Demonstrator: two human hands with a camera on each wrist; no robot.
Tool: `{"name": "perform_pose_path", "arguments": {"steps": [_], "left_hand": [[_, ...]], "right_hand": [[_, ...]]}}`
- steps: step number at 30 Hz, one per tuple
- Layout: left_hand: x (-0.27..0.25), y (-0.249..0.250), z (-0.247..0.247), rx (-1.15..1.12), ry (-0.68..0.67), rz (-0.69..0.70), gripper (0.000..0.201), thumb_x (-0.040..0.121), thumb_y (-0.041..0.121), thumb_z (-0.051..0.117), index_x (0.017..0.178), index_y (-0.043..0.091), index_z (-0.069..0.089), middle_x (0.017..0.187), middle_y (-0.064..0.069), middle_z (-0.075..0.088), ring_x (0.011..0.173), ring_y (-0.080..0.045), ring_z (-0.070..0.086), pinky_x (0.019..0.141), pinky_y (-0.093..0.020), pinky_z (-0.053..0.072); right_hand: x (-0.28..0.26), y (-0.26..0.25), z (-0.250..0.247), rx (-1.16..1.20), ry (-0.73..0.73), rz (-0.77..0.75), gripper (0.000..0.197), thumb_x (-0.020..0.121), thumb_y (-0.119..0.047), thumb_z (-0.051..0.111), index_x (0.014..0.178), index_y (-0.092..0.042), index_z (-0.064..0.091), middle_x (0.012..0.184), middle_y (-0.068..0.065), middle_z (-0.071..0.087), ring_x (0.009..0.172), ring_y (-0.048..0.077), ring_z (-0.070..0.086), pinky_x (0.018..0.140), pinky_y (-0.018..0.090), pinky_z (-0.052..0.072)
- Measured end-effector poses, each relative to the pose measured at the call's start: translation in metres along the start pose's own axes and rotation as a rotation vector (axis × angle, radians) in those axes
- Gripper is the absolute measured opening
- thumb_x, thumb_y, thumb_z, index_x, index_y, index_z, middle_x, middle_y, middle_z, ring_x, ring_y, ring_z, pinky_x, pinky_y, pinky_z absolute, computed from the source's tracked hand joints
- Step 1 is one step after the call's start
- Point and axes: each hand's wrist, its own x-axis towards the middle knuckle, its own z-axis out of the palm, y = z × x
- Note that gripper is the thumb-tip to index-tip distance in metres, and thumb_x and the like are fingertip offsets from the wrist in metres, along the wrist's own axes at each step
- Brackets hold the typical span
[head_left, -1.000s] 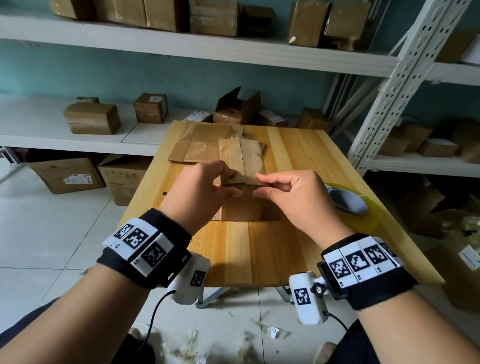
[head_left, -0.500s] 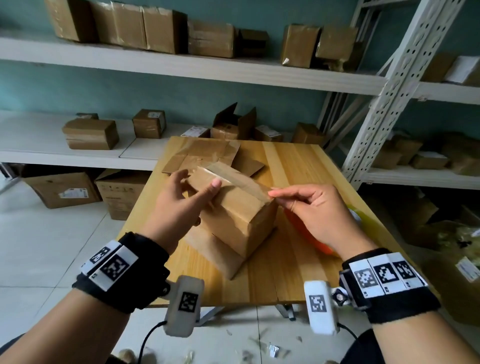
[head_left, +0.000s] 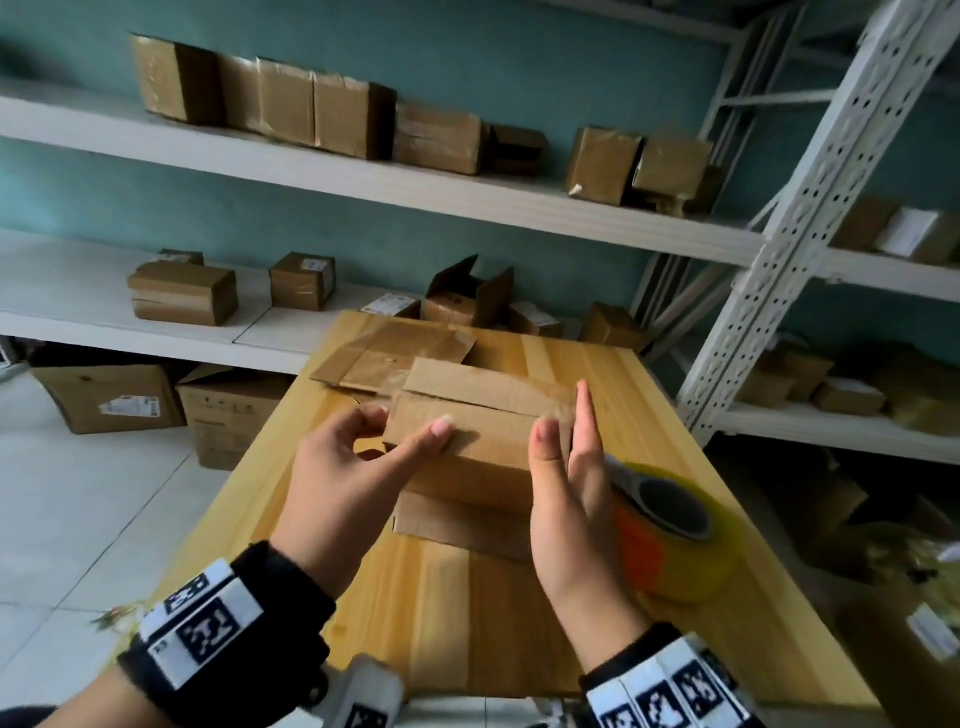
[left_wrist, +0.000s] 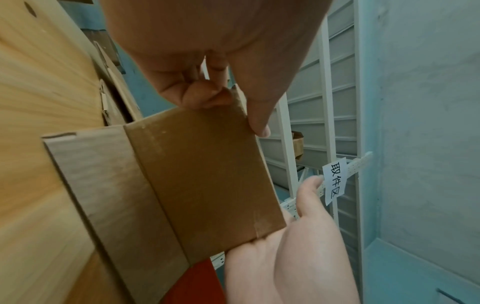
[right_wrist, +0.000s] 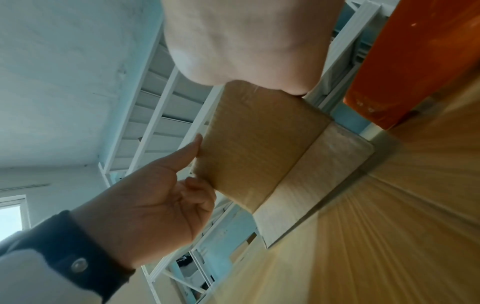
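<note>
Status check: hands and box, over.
Left hand grips box at its left end. Right hand flat, fingers straight, against the right end. Tape roll on table close right; flat cardboard under box.

Paper lbl on rack: 取件区.

Tape roll just right of box

Brown cardboard box — tape-sealed on top, one flap open.
</note>
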Motion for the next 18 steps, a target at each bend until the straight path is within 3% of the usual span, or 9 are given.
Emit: {"name": "perform_pose_path", "arguments": {"steps": [2, 4, 6, 8, 10, 12, 14, 15, 18], "left_hand": [[-0.0022, 0.0017, 0.0003, 0.019, 0.005, 0.048, 0.052, 0.063, 0.057, 0.091, 0.096, 0.020, 0.075, 0.078, 0.011, 0.071, 0.068, -0.005, 0.059, 0.060, -0.022, 0.046], [-0.0023, -0.0002, -0.0027, 0.095, 0.026, 0.091, 0.064, 0.057, 0.071, 0.092, 0.095, 0.023, 0.074, 0.082, 0.012, 0.069, 0.078, -0.008, 0.062, 0.068, -0.029, 0.050], [-0.0018, -0.0012, -0.0045, 0.129, 0.007, 0.116, 0.069, 0.055, 0.076, 0.089, 0.097, 0.024, 0.071, 0.102, 0.013, 0.074, 0.101, -0.008, 0.067, 0.088, -0.041, 0.056], [-0.0033, 0.0027, -0.0035, 0.033, -0.051, 0.128, 0.063, 0.060, 0.065, 0.093, 0.100, 0.023, 0.067, 0.119, 0.007, 0.075, 0.120, -0.015, 0.067, 0.106, -0.054, 0.050], [-0.0040, 0.0068, -0.0030, -0.063, -0.123, 0.123, 0.058, 0.067, 0.051, 0.094, 0.104, 0.018, 0.063, 0.119, -0.001, 0.076, 0.120, -0.022, 0.069, 0.107, -0.057, 0.051], [-0.0036, 0.0072, -0.0026, -0.072, -0.146, 0.130, 0.050, 0.070, 0.044, 0.094, 0.102, 0.020, 0.063, 0.113, -0.007, 0.077, 0.111, -0.026, 0.073, 0.098, -0.056, 0.057], [-0.0033, 0.0061, -0.0025, -0.075, -0.128, 0.125, 0.044, 0.067, 0.047, 0.094, 0.095, 0.031, 0.064, 0.111, -0.009, 0.076, 0.107, -0.030, 0.074, 0.091, -0.053, 0.060], [-0.0047, 0.0059, -0.0024, -0.076, -0.123, 0.121, 0.042, 0.065, 0.048, 0.095, 0.091, 0.036, 0.064, 0.111, -0.008, 0.076, 0.108, -0.031, 0.073, 0.090, -0.051, 0.060], [-0.0097, 0.0029, -0.0012, -0.049, -0.138, 0.154, 0.042, 0.066, 0.047, 0.095, 0.093, 0.036, 0.063, 0.113, -0.006, 0.075, 0.110, -0.027, 0.073, 0.093, -0.048, 0.060]], "right_hand": [[0.0010, -0.0020, -0.0017, 0.008, 0.005, 0.047, 0.100, 0.077, -0.089, 0.039, 0.165, -0.052, 0.009, 0.166, -0.029, 0.015, 0.149, -0.005, 0.019, 0.121, 0.028, 0.021], [-0.0015, -0.0031, -0.0041, 0.032, 0.014, 0.110, 0.092, 0.085, -0.087, 0.044, 0.164, -0.052, 0.014, 0.170, -0.021, 0.021, 0.152, 0.003, 0.024, 0.121, 0.032, 0.024], [-0.0040, -0.0015, -0.0037, 0.116, 0.059, 0.119, 0.079, 0.092, -0.073, 0.049, 0.163, -0.048, 0.024, 0.167, -0.018, 0.030, 0.149, 0.005, 0.032, 0.117, 0.030, 0.029], [-0.0054, 0.0002, -0.0026, 0.213, 0.139, 0.084, 0.068, 0.092, -0.064, 0.052, 0.157, -0.049, 0.038, 0.164, -0.015, 0.040, 0.149, 0.008, 0.039, 0.119, 0.034, 0.033], [-0.0048, -0.0002, -0.0011, 0.277, 0.185, 0.028, 0.062, 0.094, -0.060, 0.054, 0.154, -0.049, 0.045, 0.160, -0.017, 0.047, 0.147, 0.006, 0.045, 0.121, 0.036, 0.038], [-0.0044, -0.0027, -0.0012, 0.287, 0.214, -0.016, 0.057, 0.095, -0.055, 0.054, 0.151, -0.050, 0.049, 0.151, -0.027, 0.052, 0.137, -0.009, 0.049, 0.112, 0.021, 0.042], [-0.0043, -0.0051, -0.0014, 0.251, 0.248, -0.033, 0.047, 0.096, -0.053, 0.053, 0.144, -0.054, 0.052, 0.131, -0.044, 0.054, 0.120, -0.025, 0.049, 0.096, 0.003, 0.042], [-0.0046, -0.0049, -0.0009, 0.236, 0.271, -0.036, 0.042, 0.098, -0.050, 0.054, 0.140, -0.054, 0.056, 0.124, -0.048, 0.053, 0.115, -0.029, 0.049, 0.090, -0.001, 0.041], [-0.0024, -0.0002, 0.0012, 0.276, 0.354, -0.023, 0.028, 0.100, -0.040, 0.063, 0.125, -0.052, 0.068, 0.121, -0.042, 0.059, 0.109, -0.027, 0.054, 0.083, 0.002, 0.046]]}}
